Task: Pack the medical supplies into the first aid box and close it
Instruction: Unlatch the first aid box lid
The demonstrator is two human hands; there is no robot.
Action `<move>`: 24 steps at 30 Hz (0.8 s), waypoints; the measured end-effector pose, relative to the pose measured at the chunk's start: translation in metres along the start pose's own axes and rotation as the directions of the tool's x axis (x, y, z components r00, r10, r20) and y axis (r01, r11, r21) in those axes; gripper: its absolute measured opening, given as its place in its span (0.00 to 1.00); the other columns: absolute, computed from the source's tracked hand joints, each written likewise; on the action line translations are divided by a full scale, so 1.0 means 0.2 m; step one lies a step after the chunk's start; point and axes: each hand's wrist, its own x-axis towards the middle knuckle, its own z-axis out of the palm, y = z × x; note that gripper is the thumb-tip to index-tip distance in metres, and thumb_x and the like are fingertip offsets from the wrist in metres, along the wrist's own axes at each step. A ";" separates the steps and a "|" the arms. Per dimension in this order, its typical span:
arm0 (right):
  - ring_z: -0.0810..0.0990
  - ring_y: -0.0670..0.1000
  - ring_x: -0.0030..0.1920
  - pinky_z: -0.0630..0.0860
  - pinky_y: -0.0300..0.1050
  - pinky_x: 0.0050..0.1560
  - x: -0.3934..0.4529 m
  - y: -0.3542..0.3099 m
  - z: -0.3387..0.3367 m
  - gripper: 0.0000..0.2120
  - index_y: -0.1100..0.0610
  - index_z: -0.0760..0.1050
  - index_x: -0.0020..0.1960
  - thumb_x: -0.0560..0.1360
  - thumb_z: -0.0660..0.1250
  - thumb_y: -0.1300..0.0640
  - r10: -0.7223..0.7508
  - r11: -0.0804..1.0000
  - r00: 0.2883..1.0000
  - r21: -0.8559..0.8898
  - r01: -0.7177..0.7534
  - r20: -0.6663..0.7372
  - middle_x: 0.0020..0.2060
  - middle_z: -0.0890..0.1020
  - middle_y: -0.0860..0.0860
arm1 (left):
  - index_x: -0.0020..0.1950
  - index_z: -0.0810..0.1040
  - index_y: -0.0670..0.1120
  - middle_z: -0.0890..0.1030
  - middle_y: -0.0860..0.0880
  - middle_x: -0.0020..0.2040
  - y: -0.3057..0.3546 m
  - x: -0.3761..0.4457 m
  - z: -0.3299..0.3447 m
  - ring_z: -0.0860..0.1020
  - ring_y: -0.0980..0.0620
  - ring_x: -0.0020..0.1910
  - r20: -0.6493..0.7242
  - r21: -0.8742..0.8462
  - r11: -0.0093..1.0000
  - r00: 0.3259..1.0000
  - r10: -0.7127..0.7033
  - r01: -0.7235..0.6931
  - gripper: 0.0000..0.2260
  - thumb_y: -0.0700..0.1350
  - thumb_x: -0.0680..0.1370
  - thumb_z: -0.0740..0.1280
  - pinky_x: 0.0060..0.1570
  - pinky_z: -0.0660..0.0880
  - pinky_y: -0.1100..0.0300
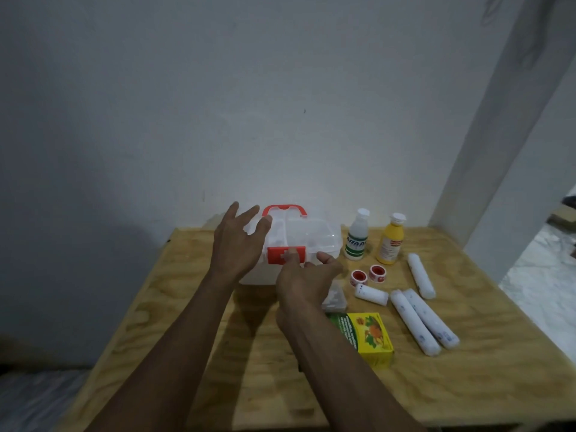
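A clear plastic first aid box [311,241] with a red handle and a red front latch stands shut at the back of the wooden table. My left hand [238,244] hovers at its left end, fingers spread, holding nothing. My right hand [307,282] is at the box's front, a fingertip touching the red latch [279,254]. To the right lie a white bottle [357,236], a yellow bottle [390,240], two red tape rolls [367,275], several white bandage rolls [417,319] and a yellow-green carton [371,336].
The plywood table [218,369] stands against a white wall. A small clear packet [335,299] lies partly hidden behind my right hand. A white pillar [498,151] rises at the table's right back corner. The floor drops away past the right edge.
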 end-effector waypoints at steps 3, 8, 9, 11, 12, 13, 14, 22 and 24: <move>0.78 0.56 0.58 0.79 0.53 0.58 0.02 0.01 0.00 0.20 0.45 0.62 0.55 0.74 0.72 0.56 0.014 0.999 1.000 0.034 -0.013 -0.011 0.62 0.76 0.53 | 0.72 0.70 0.55 0.59 0.51 0.79 0.00 0.00 0.01 0.60 0.46 0.76 -0.001 -0.006 1.000 1.000 -0.001 0.001 0.24 0.61 0.78 0.61 0.72 0.60 0.44; 0.78 0.51 0.52 0.79 0.51 0.58 0.04 0.02 -0.03 0.18 0.46 0.66 0.53 0.73 0.74 0.55 0.037 0.996 0.998 0.083 -0.041 0.054 0.52 0.77 0.49 | 0.72 0.71 0.55 0.60 0.51 0.79 0.00 0.01 0.01 0.61 0.46 0.76 -0.014 -0.005 1.000 1.000 -0.004 0.004 0.23 0.61 0.78 0.62 0.71 0.61 0.44; 0.78 0.52 0.52 0.79 0.50 0.58 0.05 0.03 -0.04 0.17 0.46 0.67 0.52 0.72 0.74 0.55 0.037 0.995 0.998 0.095 -0.042 0.060 0.51 0.77 0.49 | 0.72 0.71 0.55 0.60 0.51 0.79 0.00 0.01 0.01 0.61 0.45 0.76 -0.015 -0.003 1.000 1.000 -0.004 0.004 0.23 0.60 0.78 0.62 0.71 0.61 0.44; 0.78 0.52 0.52 0.79 0.50 0.58 0.05 0.04 -0.05 0.16 0.46 0.68 0.48 0.72 0.75 0.55 0.018 0.994 0.997 0.110 -0.026 0.070 0.50 0.78 0.49 | 0.71 0.71 0.54 0.60 0.51 0.79 0.00 0.01 0.01 0.61 0.45 0.76 -0.016 -0.005 1.000 1.000 -0.002 0.002 0.23 0.60 0.78 0.62 0.71 0.62 0.44; 0.79 0.51 0.52 0.79 0.50 0.57 0.05 0.04 -0.06 0.15 0.46 0.68 0.46 0.72 0.74 0.54 -0.002 0.994 0.997 0.105 -0.005 0.072 0.49 0.78 0.48 | 0.71 0.71 0.54 0.61 0.51 0.78 0.00 0.01 0.01 0.62 0.45 0.76 -0.018 -0.011 1.000 1.000 0.001 -0.001 0.23 0.60 0.78 0.62 0.71 0.62 0.44; 0.79 0.51 0.51 0.79 0.49 0.56 0.06 0.05 -0.06 0.14 0.46 0.68 0.45 0.73 0.74 0.54 -0.029 0.996 0.997 0.091 0.022 0.075 0.47 0.79 0.47 | 0.71 0.72 0.54 0.61 0.50 0.78 0.00 0.01 0.01 0.62 0.45 0.76 -0.020 -0.016 1.000 1.000 0.005 -0.005 0.23 0.60 0.78 0.63 0.71 0.62 0.44; 0.79 0.51 0.51 0.80 0.48 0.55 0.06 0.05 -0.06 0.13 0.47 0.69 0.45 0.73 0.73 0.55 -0.056 0.996 0.995 0.075 0.050 0.082 0.46 0.79 0.47 | 0.71 0.72 0.54 0.61 0.50 0.78 0.00 0.01 0.01 0.62 0.45 0.75 -0.021 -0.019 1.000 1.000 0.006 -0.007 0.23 0.60 0.78 0.63 0.71 0.63 0.45; 0.78 0.42 0.48 0.78 0.32 0.48 0.04 0.00 -0.16 0.08 0.50 0.75 0.50 0.74 0.73 0.57 -0.569 0.792 0.790 -0.106 0.601 0.228 0.49 0.78 0.47 | 0.70 0.73 0.55 0.61 0.51 0.78 -0.02 0.02 0.01 0.63 0.45 0.75 -0.026 -0.054 0.998 0.999 0.020 -0.021 0.22 0.60 0.77 0.63 0.70 0.64 0.44; 0.78 0.41 0.47 0.75 0.27 0.46 0.07 -0.02 -0.20 0.06 0.54 0.79 0.51 0.75 0.72 0.56 -0.675 0.642 0.649 -0.153 0.751 0.351 0.49 0.81 0.48 | 0.70 0.73 0.55 0.61 0.51 0.78 -0.03 0.02 0.01 0.63 0.45 0.75 -0.023 -0.069 0.997 0.999 0.021 -0.023 0.22 0.61 0.77 0.63 0.70 0.64 0.43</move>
